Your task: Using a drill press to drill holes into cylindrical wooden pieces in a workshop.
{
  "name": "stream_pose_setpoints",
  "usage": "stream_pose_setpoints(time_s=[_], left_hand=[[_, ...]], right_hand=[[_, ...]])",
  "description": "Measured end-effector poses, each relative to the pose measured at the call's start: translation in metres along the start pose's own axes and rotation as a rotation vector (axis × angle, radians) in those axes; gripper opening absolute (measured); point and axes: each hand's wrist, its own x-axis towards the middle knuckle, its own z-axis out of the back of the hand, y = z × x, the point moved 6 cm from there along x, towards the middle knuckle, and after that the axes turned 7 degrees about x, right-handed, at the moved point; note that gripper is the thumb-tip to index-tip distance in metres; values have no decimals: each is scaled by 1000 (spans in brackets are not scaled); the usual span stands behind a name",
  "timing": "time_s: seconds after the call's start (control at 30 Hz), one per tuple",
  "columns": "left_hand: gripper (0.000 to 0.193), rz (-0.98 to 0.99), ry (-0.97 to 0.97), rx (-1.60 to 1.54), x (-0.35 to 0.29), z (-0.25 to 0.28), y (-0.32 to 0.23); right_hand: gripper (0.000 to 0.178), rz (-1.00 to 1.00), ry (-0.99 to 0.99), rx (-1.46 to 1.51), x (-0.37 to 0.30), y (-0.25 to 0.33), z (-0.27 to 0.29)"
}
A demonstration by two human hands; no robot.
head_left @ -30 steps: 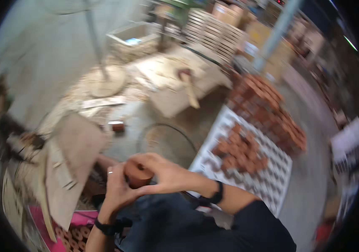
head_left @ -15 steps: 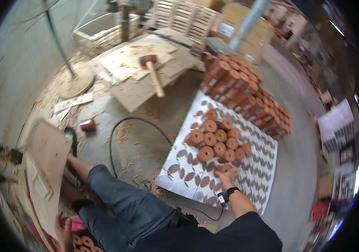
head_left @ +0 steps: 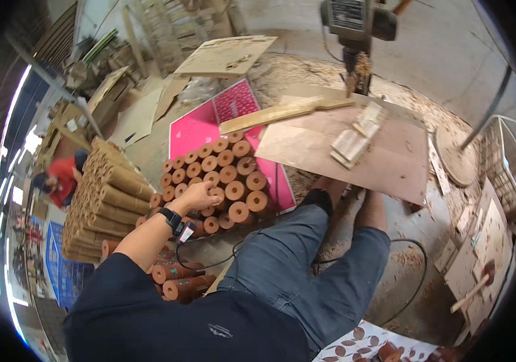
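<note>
Short reddish-brown wooden cylinders (head_left: pixel 221 181) lie stacked on their sides in a heap on the pink sheet (head_left: pixel 200 130) on the floor — round end faces up toward the camera, each with a small centre hole — packed touching one another.

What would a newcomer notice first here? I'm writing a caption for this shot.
The left hand rests on a stack of reddish wooden cylinders piled end-on over a pink sheet at centre left. Ahead stands a drill press above a brown board, amid wood shavings.
</note>
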Motion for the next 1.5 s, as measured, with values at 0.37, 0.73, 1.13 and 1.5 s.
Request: stream_pose_setpoints(time_s=[0.37,0.73,1.13,1.5], left_hand=[[84,-71,-161,350,39,-127,-15],[77,-20,-147,-131,5,-72,7],[81,-763,-555,-605,149,85,-215],[74,-682,-350,-780,220,47,-280]], right_hand=[[64,249,83,55,-12,141,15],[45,990,124,346,-74,366,1],[56,1019,591,709,-123,515,-4],[49,955,614,698,-106,593,1]])
